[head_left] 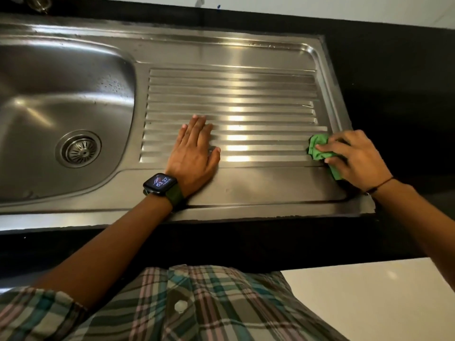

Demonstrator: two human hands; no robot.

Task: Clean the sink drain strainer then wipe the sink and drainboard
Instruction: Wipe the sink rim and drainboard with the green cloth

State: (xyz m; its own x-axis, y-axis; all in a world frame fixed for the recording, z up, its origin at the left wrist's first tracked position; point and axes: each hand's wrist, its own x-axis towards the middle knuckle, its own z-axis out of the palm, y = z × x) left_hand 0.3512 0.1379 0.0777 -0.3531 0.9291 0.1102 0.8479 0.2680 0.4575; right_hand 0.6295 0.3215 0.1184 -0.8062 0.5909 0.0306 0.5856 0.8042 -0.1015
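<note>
Two hands (194,153), one green cloth (320,150)

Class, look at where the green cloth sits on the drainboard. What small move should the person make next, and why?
Probably draw the green cloth leftward along the ridges. The right hand holds it bunched at the drainboard's right edge, so most of the ribbed area lies to its left. The left hand rests flat on those ridges and would likely need lifting first.

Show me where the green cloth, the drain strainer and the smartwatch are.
green cloth (317,146), head view, on its bunched top left part.
drain strainer (79,149), head view, on its slotted centre.
smartwatch (159,183), head view, on its lit screen.
</note>
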